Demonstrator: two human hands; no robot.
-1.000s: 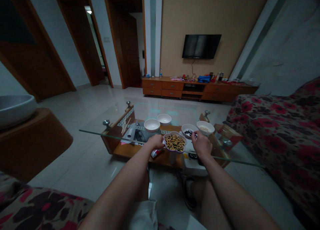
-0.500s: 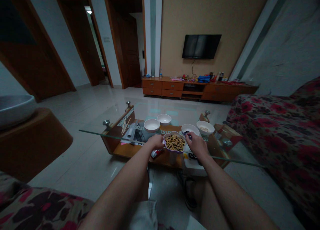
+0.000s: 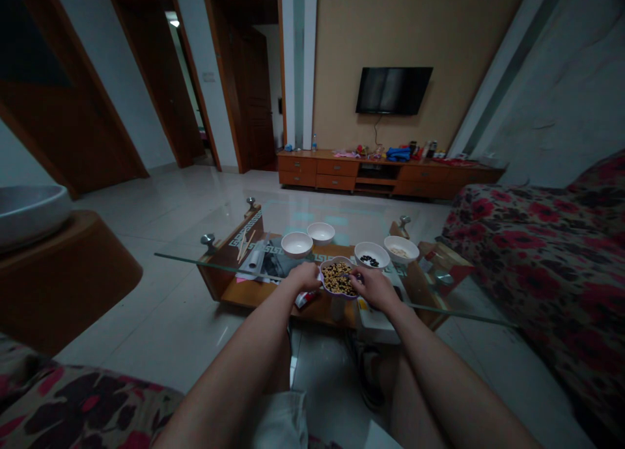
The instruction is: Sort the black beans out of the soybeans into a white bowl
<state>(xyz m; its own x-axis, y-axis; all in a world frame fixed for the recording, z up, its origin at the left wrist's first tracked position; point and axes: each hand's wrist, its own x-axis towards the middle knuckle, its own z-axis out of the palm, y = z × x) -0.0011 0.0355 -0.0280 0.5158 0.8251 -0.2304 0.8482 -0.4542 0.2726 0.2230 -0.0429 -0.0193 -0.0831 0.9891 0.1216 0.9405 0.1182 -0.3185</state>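
The lobed, purple-rimmed bowl of mixed beans lay between both hands, its longer axis roughly crosswise; the left hand clasped its left rim, while the right hand curled over its right rim, any held item indeterminable.

room above the scalloped bowl, between left hand and right hand, white bowl blocking just beyond
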